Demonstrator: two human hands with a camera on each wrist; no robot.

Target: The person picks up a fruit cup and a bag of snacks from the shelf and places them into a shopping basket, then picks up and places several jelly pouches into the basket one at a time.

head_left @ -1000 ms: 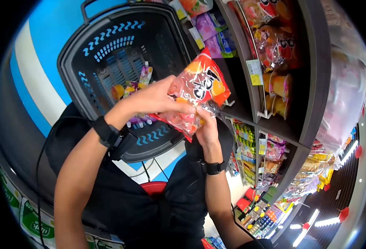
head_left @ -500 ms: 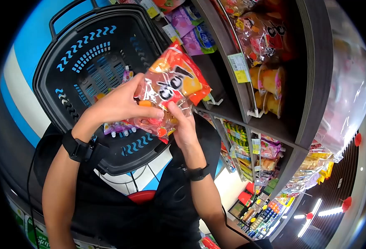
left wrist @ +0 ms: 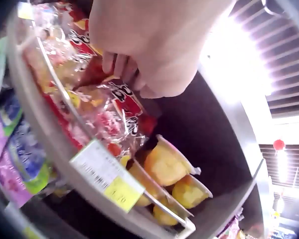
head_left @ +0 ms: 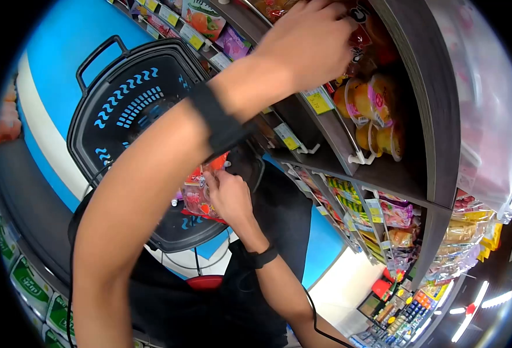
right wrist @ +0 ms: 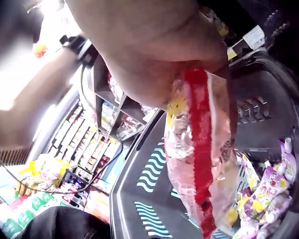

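My left hand (head_left: 308,46) reaches into the upper shelf, its bent fingers right at the clear-and-red bags of jelly cups (left wrist: 109,114). In the left wrist view, the hand (left wrist: 159,45) is above these bags, with nothing visibly gripped. My right hand (head_left: 231,197) holds another clear-and-red bag of jelly cups (head_left: 197,200) by its upper part, over the black shopping basket (head_left: 85,136). The right wrist view shows this bag (right wrist: 209,149) hanging down with its red seam facing the camera. Purple-and-yellow spouted pouches (right wrist: 264,194) lie in the basket.
Loose fruit jelly cups (head_left: 372,98) stand beside the bags on the shelf, behind a wire rail and price tag (left wrist: 107,174). Lower shelves hold bagged sweets (head_left: 395,211). The basket's raised handle (head_left: 96,58) sticks up at its far side. A dark shelf divider (head_left: 436,104) stands on the right.
Both hands were on the bag of jelly cups over the basket. My left hand has let go and moved up right to the shelf; my right hand has lowered the bag toward the basket.
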